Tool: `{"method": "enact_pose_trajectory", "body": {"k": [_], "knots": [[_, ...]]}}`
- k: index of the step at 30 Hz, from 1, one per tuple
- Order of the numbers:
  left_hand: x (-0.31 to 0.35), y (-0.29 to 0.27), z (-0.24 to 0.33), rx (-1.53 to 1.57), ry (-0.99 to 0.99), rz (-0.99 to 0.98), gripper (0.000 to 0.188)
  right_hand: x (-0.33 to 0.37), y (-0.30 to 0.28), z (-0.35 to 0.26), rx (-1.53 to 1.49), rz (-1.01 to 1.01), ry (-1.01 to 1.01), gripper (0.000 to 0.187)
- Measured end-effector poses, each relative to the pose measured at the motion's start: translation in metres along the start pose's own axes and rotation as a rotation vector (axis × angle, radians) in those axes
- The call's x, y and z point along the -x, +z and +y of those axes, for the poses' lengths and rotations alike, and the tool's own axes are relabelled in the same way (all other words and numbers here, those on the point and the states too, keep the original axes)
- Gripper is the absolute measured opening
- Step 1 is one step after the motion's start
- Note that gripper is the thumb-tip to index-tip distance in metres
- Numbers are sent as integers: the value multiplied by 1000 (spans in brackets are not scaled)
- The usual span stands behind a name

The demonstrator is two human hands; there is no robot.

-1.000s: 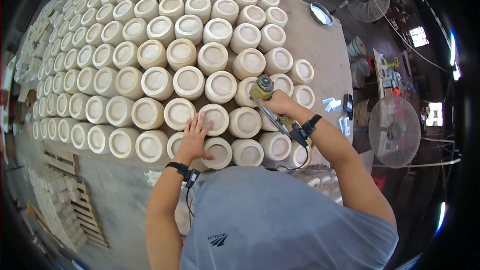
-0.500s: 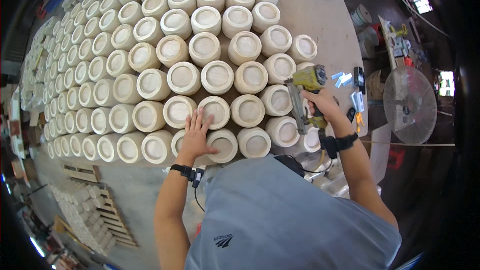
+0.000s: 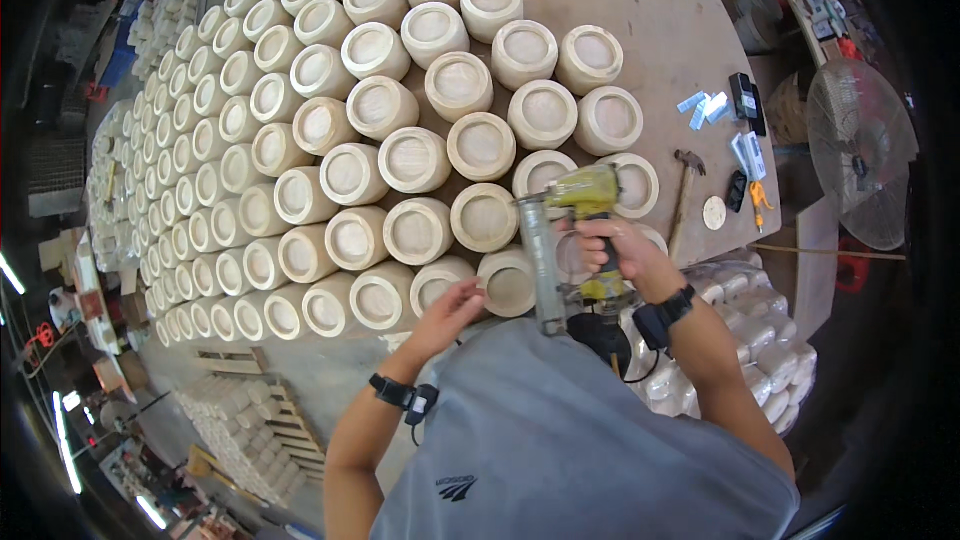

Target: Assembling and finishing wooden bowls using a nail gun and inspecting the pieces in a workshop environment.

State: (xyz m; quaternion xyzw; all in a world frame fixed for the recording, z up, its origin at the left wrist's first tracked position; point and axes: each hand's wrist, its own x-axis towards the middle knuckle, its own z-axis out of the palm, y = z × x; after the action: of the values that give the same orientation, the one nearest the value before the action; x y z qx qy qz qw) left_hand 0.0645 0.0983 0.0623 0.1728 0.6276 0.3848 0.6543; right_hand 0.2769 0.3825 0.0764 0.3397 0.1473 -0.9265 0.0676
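My right hand [image 3: 635,255] is wrapped round the grip of a yellow-green pneumatic stapler or nail gun [image 3: 588,190]; the kind is not certain. Its grey magazine [image 3: 541,260] hangs down above the near-right pieces and hides part of them. At the table's near edge, my left hand [image 3: 450,318] has its fingers stretched toward a round pale wooden piece [image 3: 508,285] with a recessed top. Nothing shows in that hand, and whether the fingertips touch the piece I cannot tell. Many similar pieces [image 3: 415,160] stand in close rows across the table.
Right of the rows, a hammer [image 3: 684,200], a small wooden disc [image 3: 714,212], pale blue strips [image 3: 705,110], a black box [image 3: 743,95] and an orange tool [image 3: 761,204] lie on the table [image 3: 670,40]. Plastic-wrapped stacks [image 3: 775,335] and a large fan [image 3: 860,160] stand beyond.
My left hand has left the tops of the pieces and come down to the near edge. The yellow tool has moved left and nearer in my right hand. The whole view has turned.
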Motion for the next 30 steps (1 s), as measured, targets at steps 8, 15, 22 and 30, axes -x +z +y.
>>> {"method": "enact_pose_trajectory", "body": {"k": [8,15,22,30], "knots": [[-12,31,4,309,107,-237,43,-73,32,12,145,-143,242,38],[-1,30,-10,373,178,-287,42,-63,36,27,172,-94,248,42],[3,35,-30,402,301,-268,47,-55,62,46,115,-25,135,36],[-2,43,-47,321,97,-595,39,-37,51,35,94,88,-68,34]]}}
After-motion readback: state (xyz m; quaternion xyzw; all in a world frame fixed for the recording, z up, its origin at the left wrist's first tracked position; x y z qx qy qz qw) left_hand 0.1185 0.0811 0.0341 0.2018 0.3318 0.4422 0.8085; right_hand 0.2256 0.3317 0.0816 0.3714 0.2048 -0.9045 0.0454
